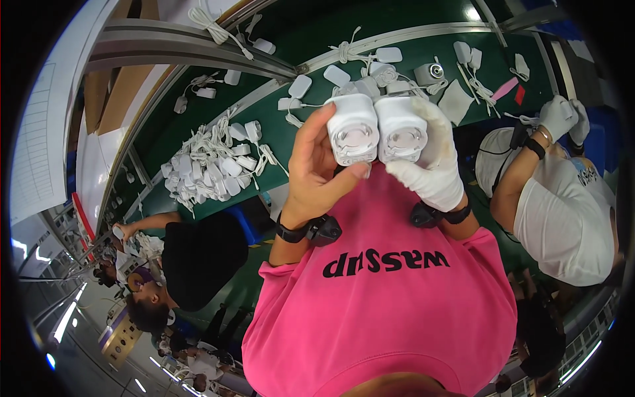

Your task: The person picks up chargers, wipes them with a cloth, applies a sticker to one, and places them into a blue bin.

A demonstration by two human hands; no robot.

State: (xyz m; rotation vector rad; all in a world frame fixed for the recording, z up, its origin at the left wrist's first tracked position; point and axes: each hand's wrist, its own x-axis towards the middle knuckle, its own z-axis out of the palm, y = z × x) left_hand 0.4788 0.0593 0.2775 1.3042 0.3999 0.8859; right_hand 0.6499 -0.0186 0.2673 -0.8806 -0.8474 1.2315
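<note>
Two white power adapters are held up side by side in front of my pink shirt, their round-marked ends toward me. My bare left hand point(316, 162) grips the left adapter point(354, 122), with the thumb under its lower edge. In a white glove, my right hand point(436, 159) is closed around the right adapter point(401, 126). The adapters' inner sides touch or nearly touch. Behind them, more white adapters point(336, 75) with cables lie on the green work surface point(258, 106), partly hidden by my hands and the held pair.
A large heap of white adapters and cables point(208, 165) lies to the left. Metal rails point(192, 43) cross the far side. At right are a pink tool point(505, 88), a red piece point(520, 95) and a gloved co-worker point(555, 185). Another person in black point(202, 261) works at left.
</note>
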